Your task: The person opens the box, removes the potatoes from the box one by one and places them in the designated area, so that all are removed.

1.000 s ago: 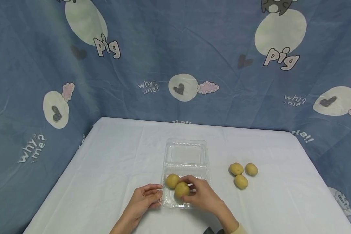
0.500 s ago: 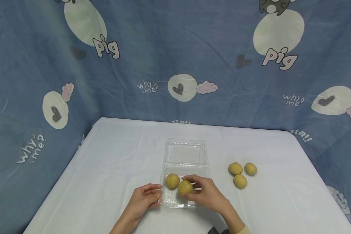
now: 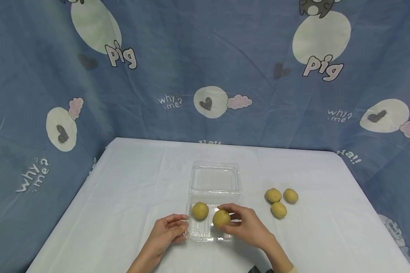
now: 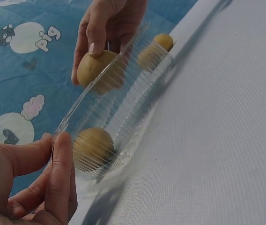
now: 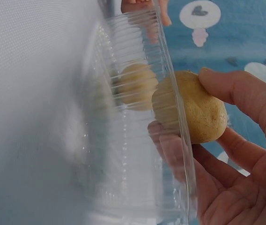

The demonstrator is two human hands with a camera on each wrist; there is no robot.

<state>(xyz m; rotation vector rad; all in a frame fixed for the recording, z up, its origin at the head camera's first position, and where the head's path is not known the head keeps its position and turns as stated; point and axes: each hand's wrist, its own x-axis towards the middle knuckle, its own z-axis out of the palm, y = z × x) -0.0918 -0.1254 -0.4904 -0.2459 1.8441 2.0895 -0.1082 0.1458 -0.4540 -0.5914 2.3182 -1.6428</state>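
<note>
A clear plastic clamshell container (image 3: 214, 238) lies with its lid (image 3: 216, 178) folded back on the far side. My left hand (image 3: 169, 233) pinches the left rim of its base between thumb and fingers, seen close in the left wrist view. One yellow potato (image 3: 200, 211) sits in the base's left part. Over the middle of the base, my right hand (image 3: 244, 225) holds a second potato (image 5: 198, 110) by its sides, thumb against fingers. In the right wrist view this potato overlaps the container's rim, partly seen through the clear wall.
To the right of the container, three more potatoes (image 3: 279, 210) lie close together on the white tablecloth (image 3: 140, 178). A blue printed curtain (image 3: 140, 87) hangs behind the table. A dark object (image 3: 254, 269) shows beside the right wrist.
My right hand has moved a little to the right with its potato, opening a gap from the potato in the base. My left hand keeps its hold on the rim.
</note>
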